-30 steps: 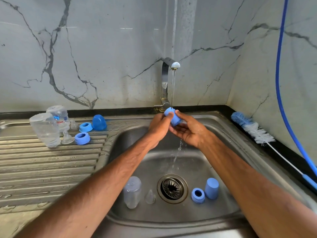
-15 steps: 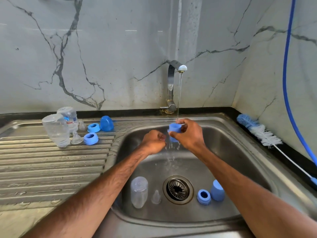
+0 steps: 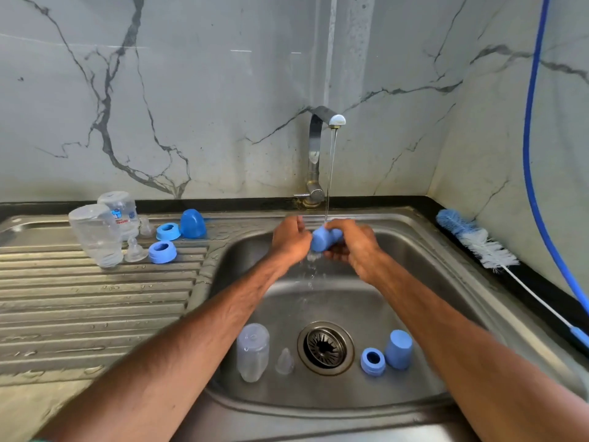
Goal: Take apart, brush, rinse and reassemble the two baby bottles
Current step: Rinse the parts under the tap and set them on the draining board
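Bottle parts [image 3: 95, 234] on ribbed drainboard [image 3: 95, 314]

The cap [image 3: 322, 240] under your tap [image 3: 314, 148] is pale blue, like the second cap [image 3: 398, 349] and ring [image 3: 372, 361] in your grey steel sink [image 3: 414, 260]; the domed cap [image 3: 192, 223] on your drainboard [image 3: 79, 298] is deeper blue; your bottles [image 3: 95, 237] are clear, one printed blue and red; your brush [image 3: 475, 240] has blue and white bristles; the wall [image 3: 191, 90] is pale marble, dark-veined.
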Demonstrator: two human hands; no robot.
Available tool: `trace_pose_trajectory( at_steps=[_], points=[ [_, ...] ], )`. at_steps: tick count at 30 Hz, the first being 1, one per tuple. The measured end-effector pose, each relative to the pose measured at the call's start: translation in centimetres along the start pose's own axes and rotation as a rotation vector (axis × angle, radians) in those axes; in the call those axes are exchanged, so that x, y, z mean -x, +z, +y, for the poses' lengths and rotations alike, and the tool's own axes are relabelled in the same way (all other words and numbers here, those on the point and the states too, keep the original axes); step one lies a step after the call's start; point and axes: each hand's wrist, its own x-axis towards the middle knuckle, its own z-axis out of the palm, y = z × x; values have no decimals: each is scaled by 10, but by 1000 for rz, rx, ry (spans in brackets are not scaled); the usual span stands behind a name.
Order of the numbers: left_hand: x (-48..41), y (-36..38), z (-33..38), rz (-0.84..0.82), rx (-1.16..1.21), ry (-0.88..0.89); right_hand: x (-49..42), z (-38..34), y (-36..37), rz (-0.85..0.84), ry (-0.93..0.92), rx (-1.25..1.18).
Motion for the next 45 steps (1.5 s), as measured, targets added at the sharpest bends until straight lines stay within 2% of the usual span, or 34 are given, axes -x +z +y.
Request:
trace_pose_trajectory(
  at_steps=[4, 8, 10, 12, 15, 18, 22, 25, 29, 30, 32, 34, 40, 45],
  points=[
    [-29, 7, 30, 36, 186, -107, 7, -7, -7, -212, 314, -292],
    [-44, 14, 44, 72, 612, -247, 7, -11, -5, -289, 370, -428],
    [-41, 15, 42, 63, 715, -250, 7, -15, -6, -289, 383, -459],
    [-38, 13, 45, -2, 642, -161, 6, -17, -9, -290, 398, -444],
    [-46, 6, 54, -119, 292, 31, 5, -19, -14, -273, 389, -333],
    [-51, -10, 64, -153, -27, 136, 5, -17, -14, -213, 293, -130],
    [-32, -34, 48, -199, -230, 172, 7, -6, -8, 44, -2, 368],
    [-5, -60, 21, -174, -258, 198, 18, -4, 5, -15, -239, 706],
    [22, -110, -8, -89, -318, 280, 38, -17, 31, 74, -619, 757],
    [29, -125, -14, -47, -319, 287, 43, -17, 40, 42, -662, 779],
    [44, -148, -24, 19, -309, 312, 50, -6, 52, -85, -539, 877],
    [57, -166, -35, 60, -293, 336, 56, 7, 66, -134, -435, 907],
    [63, -203, -39, 206, -238, 358, 60, -16, 139, -176, -710, 793],
    [62, -208, -46, 289, -241, 313, 47, -19, 187, -257, -734, 934]
  ],
)
